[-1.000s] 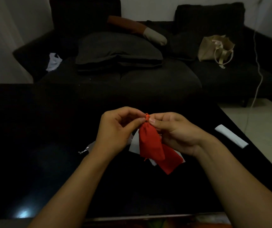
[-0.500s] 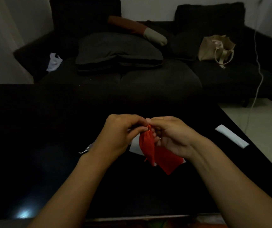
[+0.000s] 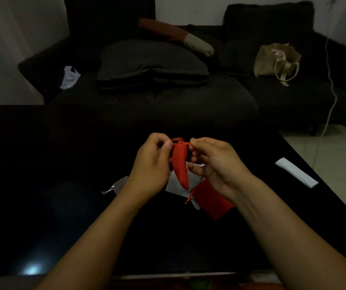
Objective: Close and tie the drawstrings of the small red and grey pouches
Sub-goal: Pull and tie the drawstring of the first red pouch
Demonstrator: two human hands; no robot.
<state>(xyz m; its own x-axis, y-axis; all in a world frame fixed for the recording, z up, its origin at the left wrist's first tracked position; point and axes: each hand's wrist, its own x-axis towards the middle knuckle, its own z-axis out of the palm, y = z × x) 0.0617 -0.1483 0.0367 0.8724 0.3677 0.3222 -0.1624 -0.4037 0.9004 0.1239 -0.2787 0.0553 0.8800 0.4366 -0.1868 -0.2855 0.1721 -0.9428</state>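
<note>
A small red pouch [image 3: 181,164] hangs between my hands above the black table [image 3: 42,185], its mouth gathered tight. My left hand [image 3: 152,166] pinches the red drawstring at the left of the pouch's top. The other end of the string, at the right, is pinched by my right hand [image 3: 214,162]. A small loop of cord shows above the mouth. Under my right wrist a second red pouch [image 3: 211,203] lies flat on the table with its cord loose. Grey pouches [image 3: 176,185] lie beneath my hands, and another grey pouch [image 3: 119,184] peeks out left of my left wrist.
A white folded strip [image 3: 296,172] lies near the table's right edge. Behind the table stands a dark sofa [image 3: 168,97] with cushions, a beige tote bag [image 3: 276,59] and a white cloth [image 3: 69,77]. A white cable [image 3: 333,91] hangs at the right.
Both hands dipped with the red pouch, then rose again. They now pull the drawstring ends apart sideways at the pouch's top, and the pouch hangs narrower.
</note>
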